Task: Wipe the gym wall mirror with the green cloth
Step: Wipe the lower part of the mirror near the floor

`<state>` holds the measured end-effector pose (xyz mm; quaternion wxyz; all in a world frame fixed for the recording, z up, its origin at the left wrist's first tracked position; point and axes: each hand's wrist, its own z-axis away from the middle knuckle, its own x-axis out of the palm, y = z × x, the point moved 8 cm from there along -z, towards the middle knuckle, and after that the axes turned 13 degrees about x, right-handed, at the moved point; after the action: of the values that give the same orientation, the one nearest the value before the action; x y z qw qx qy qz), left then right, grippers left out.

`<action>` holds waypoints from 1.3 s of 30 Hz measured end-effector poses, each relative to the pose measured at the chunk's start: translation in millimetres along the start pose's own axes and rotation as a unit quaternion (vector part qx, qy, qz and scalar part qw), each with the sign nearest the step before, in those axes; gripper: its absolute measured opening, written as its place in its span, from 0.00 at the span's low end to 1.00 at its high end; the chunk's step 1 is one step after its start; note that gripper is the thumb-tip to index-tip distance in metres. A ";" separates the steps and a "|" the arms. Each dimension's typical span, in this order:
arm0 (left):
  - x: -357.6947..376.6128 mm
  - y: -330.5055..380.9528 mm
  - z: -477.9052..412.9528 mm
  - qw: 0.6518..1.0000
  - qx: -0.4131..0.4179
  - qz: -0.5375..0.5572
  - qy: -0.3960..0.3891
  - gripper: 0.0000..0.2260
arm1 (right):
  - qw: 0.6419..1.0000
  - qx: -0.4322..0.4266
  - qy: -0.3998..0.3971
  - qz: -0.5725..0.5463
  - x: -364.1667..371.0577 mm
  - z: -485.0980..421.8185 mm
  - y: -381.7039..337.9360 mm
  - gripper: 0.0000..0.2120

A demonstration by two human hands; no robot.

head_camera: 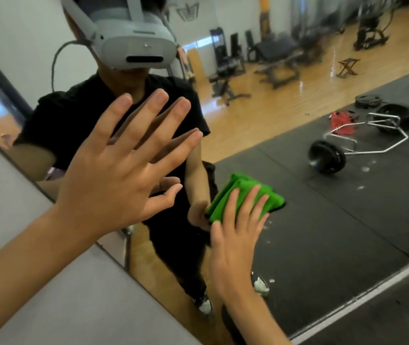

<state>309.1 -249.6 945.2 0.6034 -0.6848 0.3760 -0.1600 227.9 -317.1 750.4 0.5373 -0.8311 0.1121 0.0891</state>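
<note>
Right hand (236, 235) flat, fingers straight, presses green cloth (239, 182) on mirror (323, 220); left hand (113, 175) splayed open.

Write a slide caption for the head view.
Right hand presses green cloth on the mirror; left hand spread open beside it.

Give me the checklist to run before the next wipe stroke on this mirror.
1. Green cloth flat against the mirror: ok.
2. Right hand presses the cloth, fingers straight: ok.
3. Left hand apart from the cloth: ok.
4. Left hand touching the glass: cannot tell.
5. White specks right of the cloth are on the glass, not the reflected floor: cannot tell.
</note>
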 end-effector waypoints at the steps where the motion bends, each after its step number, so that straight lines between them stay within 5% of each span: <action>1: -0.2 -0.1 0.7 1.000 -0.002 -0.001 0.001 0.33 | 1.000 -0.008 -0.017 0.009 6.8 10.9 4.6 0.26; 4: 0.0 -0.8 0.2 1.000 -0.002 -0.006 -0.001 0.34 | 0.999 -0.027 0.015 0.015 -17.7 -22.1 -1.1 0.25; 8: 0.7 -1.2 0.5 1.000 -0.003 -0.002 -0.003 0.34 | 0.991 0.057 0.067 -0.099 -66.3 -86.6 -7.0 0.24; 11: 0.1 -0.5 0.9 1.000 -0.004 -0.003 -0.003 0.34 | 0.990 0.067 0.115 -0.046 -45.5 -67.0 -6.5 0.27; 16: -1.1 0.0 0.3 1.000 0.000 0.001 0.012 0.33 | 0.999 -0.032 -0.018 0.029 40.3 61.8 21.5 0.27; 18: -0.7 0.4 1.6 1.000 -0.002 0.001 0.016 0.33 | 0.998 -0.048 -0.023 0.018 31.0 48.2 32.5 0.26; 23: 1.9 -0.3 0.0 1.000 -0.001 -0.003 0.007 0.34 | 0.981 0.127 0.117 -0.086 -50.1 -67.3 47.5 0.27; 26: 1.9 1.0 -0.2 1.000 -0.001 -0.006 0.005 0.33 | 0.966 0.161 0.170 -0.107 -42.9 -60.4 46.4 0.26; 31: 1.7 -0.2 2.3 1.000 -0.002 0.002 0.014 0.33 | 0.996 0.055 0.075 0.015 45.6 56.5 22.2 0.29; 39: 2.7 0.2 2.9 1.000 0.001 0.013 0.004 0.33 | 0.979 0.102 0.150 -0.091 -68.8 -97.2 -8.3 0.27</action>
<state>312.8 -249.4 943.8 0.6046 -0.6787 0.3870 -0.1554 166.9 -396.3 815.6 0.6023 -0.7826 0.1238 -0.0975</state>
